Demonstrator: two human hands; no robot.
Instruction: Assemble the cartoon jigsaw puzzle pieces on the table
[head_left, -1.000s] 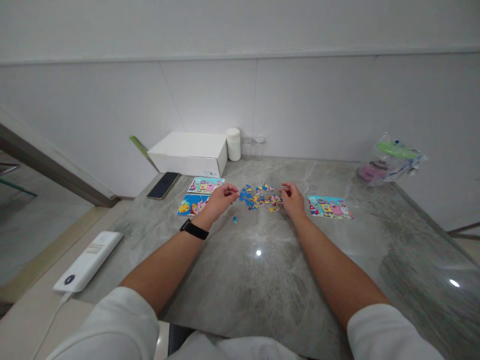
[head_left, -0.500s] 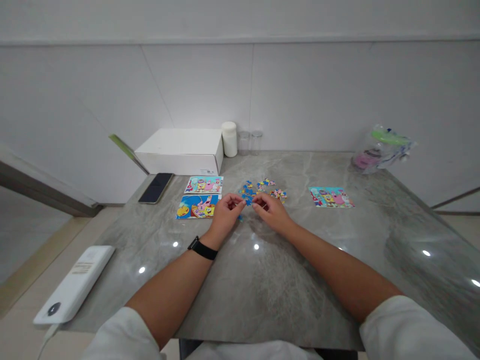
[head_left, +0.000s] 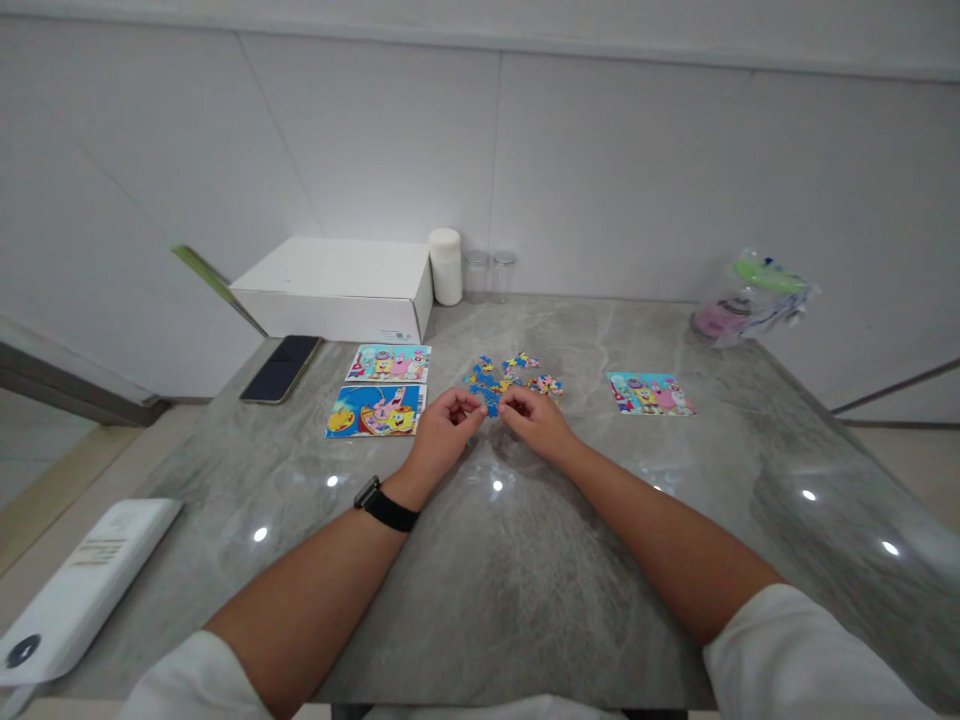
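Observation:
Small jigsaw pieces [head_left: 487, 380], mostly blue with some yellow and pink, lie in a loose pile at the table's middle. At the near edge of this pile, my left hand [head_left: 450, 425] has thumb and fingertips pinched together; whatever is between them is too small to make out. My right hand [head_left: 531, 418] faces it a short gap away, its fingers also curled in a pinch by the blue pieces, contents hidden. Two cartoon cards, one [head_left: 390, 363] behind the other [head_left: 375, 411], lie left of my left hand. Another cartoon card [head_left: 651, 394] lies to the right.
Along the back of the grey table [head_left: 480, 600] stand a white box [head_left: 330, 275], a white bottle [head_left: 446, 268] and two clear jars [head_left: 475, 278]. A phone [head_left: 282, 369] and a white device [head_left: 90, 585] lie left. A bagged cup [head_left: 742, 302] stands back right.
The view has shifted slightly, so the table items appear a little further left. Both hands remain pinched by the pieces, with hardly any change in pose.

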